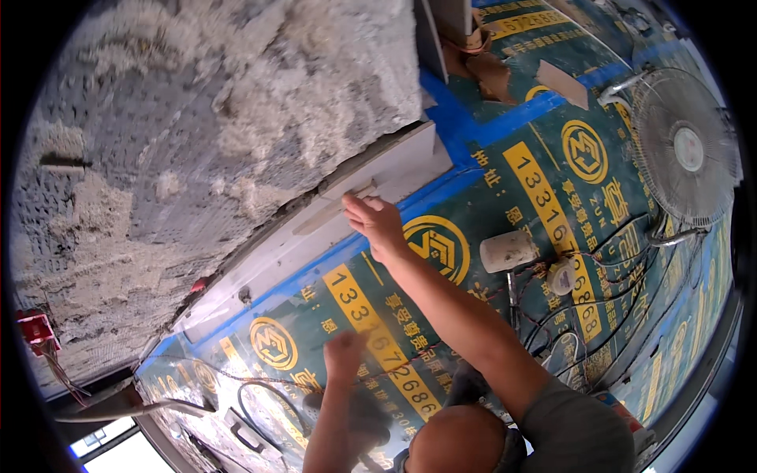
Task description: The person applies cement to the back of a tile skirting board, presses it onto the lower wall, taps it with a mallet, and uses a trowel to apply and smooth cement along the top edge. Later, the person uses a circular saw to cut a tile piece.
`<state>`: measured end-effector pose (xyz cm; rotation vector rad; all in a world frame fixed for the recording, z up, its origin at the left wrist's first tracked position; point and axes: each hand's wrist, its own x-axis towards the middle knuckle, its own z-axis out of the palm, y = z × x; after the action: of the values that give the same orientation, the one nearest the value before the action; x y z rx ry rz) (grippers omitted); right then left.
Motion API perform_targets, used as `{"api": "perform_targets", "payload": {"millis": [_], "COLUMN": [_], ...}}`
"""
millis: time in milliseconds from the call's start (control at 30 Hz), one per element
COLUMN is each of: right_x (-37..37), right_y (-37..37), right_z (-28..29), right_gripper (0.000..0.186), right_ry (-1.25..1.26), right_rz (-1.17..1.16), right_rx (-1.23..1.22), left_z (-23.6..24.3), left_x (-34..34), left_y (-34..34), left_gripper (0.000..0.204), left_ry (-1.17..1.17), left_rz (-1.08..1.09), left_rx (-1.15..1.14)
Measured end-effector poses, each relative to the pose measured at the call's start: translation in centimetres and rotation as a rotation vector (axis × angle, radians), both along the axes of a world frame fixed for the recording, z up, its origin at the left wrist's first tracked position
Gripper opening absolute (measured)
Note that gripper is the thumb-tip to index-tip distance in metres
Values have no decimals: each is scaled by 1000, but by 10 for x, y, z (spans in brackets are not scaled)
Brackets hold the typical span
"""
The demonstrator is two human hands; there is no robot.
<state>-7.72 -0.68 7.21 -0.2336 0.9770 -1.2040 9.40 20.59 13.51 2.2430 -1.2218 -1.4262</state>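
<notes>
My right hand reaches to the base of the rough wall. Its fingers are closed at a pale skirting tile, around a small light-coloured piece whose kind I cannot make out. A beige smear or strip shows on the tile just left of these fingers. Lower and further left, my left hand is held above the printed green floor sheet. It looks curled, but motion smears the fingers, and whether it holds anything does not show.
A white-headed mallet lies right of my right forearm, beside a small round pale object. Black cables tangle near a grey fan. Blue tape edges the sheet. A red box with wires sits at the left wall.
</notes>
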Motion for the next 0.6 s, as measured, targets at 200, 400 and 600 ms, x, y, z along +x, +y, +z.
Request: {"api": "perform_targets", "payload": {"millis": [200, 400, 600], "right_x": [3, -17, -66], "right_y": [14, 105, 173], "right_z": [14, 40, 78], "right_gripper": [34, 45, 51], "right_ry": [273, 267, 412], "right_rz": [-120, -39, 280], "right_rx": [-25, -78, -136], "left_z": [10, 64, 74], "left_x": [-26, -39, -63], "left_y": [-51, -44, -47], "left_gripper": [22, 15, 98], "left_ry": [152, -128, 280], "left_rz": [186, 78, -476], "left_rx": [-361, -429, -290]}}
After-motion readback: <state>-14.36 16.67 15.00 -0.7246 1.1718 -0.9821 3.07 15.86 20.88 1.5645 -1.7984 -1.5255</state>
